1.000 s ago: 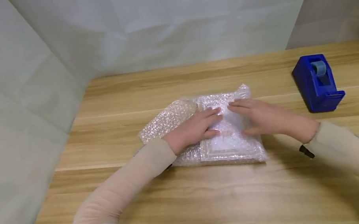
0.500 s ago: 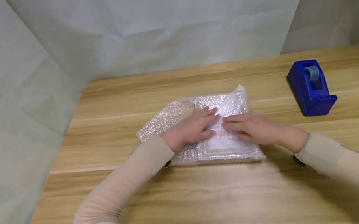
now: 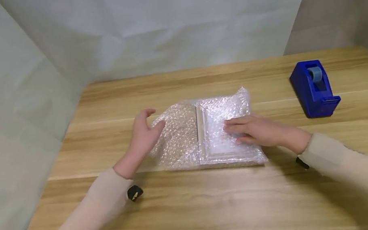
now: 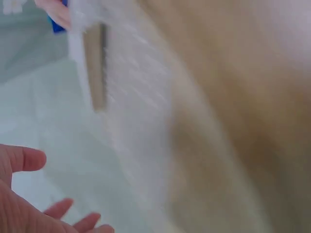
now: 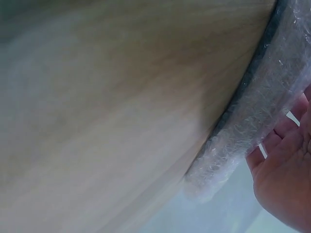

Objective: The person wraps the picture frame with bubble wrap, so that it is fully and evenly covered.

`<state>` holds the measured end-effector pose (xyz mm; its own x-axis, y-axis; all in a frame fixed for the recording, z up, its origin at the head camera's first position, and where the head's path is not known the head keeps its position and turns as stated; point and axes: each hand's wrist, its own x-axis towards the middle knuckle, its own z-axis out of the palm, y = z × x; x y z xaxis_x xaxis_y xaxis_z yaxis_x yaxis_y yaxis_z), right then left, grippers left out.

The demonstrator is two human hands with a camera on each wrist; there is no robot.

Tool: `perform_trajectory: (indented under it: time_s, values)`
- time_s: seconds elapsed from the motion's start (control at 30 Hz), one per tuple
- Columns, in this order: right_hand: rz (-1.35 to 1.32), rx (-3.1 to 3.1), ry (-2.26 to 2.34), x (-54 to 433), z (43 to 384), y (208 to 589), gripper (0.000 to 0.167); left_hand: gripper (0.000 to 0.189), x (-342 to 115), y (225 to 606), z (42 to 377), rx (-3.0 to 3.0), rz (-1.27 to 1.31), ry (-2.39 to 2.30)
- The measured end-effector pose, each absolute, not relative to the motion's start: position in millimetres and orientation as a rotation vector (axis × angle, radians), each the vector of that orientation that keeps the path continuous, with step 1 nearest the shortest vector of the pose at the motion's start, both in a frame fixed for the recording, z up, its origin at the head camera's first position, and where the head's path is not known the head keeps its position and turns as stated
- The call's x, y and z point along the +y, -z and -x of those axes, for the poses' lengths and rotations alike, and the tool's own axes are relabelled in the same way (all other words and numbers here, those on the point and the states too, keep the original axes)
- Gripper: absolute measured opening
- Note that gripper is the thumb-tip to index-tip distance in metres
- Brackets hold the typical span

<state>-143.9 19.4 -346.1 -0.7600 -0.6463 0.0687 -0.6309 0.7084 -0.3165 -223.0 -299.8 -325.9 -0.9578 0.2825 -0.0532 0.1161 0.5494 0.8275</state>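
Observation:
A light picture frame (image 3: pixel 202 128) lies flat on the table, partly covered by bubble wrap (image 3: pixel 176 137). One layer is folded over its right part, and a loose flap spreads to the left. My right hand (image 3: pixel 260 130) rests on the wrapped frame with its fingers extended; in the right wrist view the hand (image 5: pixel 286 165) lies over the wrap's edge. Beside the flap's left edge is my left hand (image 3: pixel 141 137), thumb and fingers spread, nothing held. The left wrist view shows that hand (image 4: pixel 34 208) apart from the blurred wrap (image 4: pixel 131 92).
A blue tape dispenser (image 3: pixel 314 90) with a roll of tape stands at the table's right side. The wooden table (image 3: pixel 201 214) meets pale sheet walls (image 3: pixel 182 20) at the back and left.
My left hand has lifted off the wrapped frame and moved left to the flap's outer edge. My right hand has slid slightly lower on the frame and stays there.

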Motion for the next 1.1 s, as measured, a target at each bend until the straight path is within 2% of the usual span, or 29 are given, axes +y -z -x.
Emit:
perform_trajectory:
  time_s: [0.2, 0.43, 0.63, 0.73, 1.1]
  values:
    - [1.022, 2.841, 0.489, 16, 143, 348, 0.046, 0.069, -338, 342, 218, 2.476, 0.032, -1.465]
    - [0.999, 2.839, 0.5, 15, 142, 348, 0.046, 0.075, -344, 351, 212, 2.03, 0.259, -1.739]
    - [0.986, 2.842, 0.512, 17, 142, 347, 0.047, 0.058, -338, 359, 196, 1.825, 0.261, -1.803]
    - [0.977, 2.846, 0.513, 19, 143, 347, 0.047, 0.057, -332, 359, 182, 1.822, 0.248, -1.778]
    - [0.956, 2.831, 0.538, 17, 142, 345, 0.047, 0.076, -309, 361, 141, 1.977, 0.245, -1.782]
